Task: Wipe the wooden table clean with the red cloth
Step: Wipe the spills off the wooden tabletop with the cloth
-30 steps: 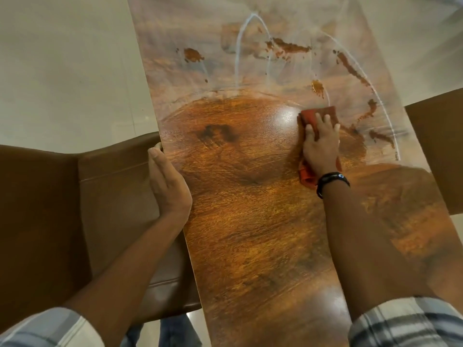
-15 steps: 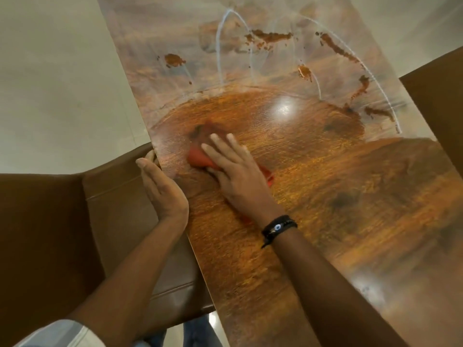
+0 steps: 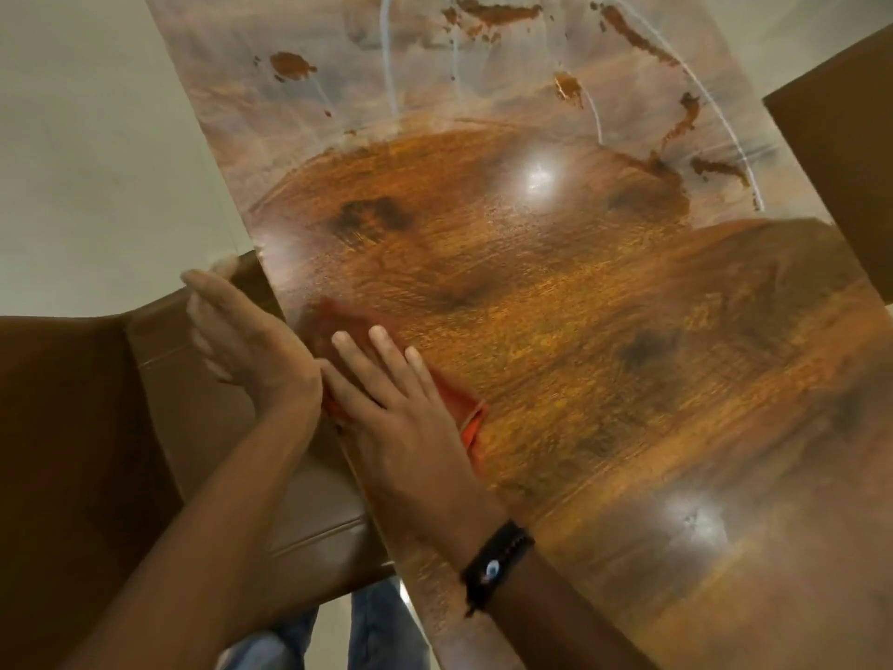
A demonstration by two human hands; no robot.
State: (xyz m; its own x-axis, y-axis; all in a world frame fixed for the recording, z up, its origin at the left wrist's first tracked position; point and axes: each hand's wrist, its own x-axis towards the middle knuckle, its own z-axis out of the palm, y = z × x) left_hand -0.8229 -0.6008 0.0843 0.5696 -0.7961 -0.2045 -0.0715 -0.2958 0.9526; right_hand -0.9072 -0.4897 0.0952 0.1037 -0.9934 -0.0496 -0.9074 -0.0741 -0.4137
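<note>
The wooden table [image 3: 580,331] runs away from me, glossy and orange-brown near me, hazy white with dusty streaks and rust-coloured smears [image 3: 633,36] at its far end. My right hand [image 3: 401,418] lies flat with straight fingers on the red cloth [image 3: 461,403], pressing it onto the table by the left edge. Most of the cloth is hidden under the hand. My left hand [image 3: 246,340] sits with straight fingers beside the table's left edge, above the chair, next to my right hand.
A brown leather chair [image 3: 159,427] stands against the table's left edge, under my left arm. Another brown chair back [image 3: 841,162] stands at the right edge. Pale floor [image 3: 96,137] lies to the left.
My right hand has swept the cloth from the table's right side across to the left edge and nearer me. My left hand stayed at the left edge, now touching the right hand.
</note>
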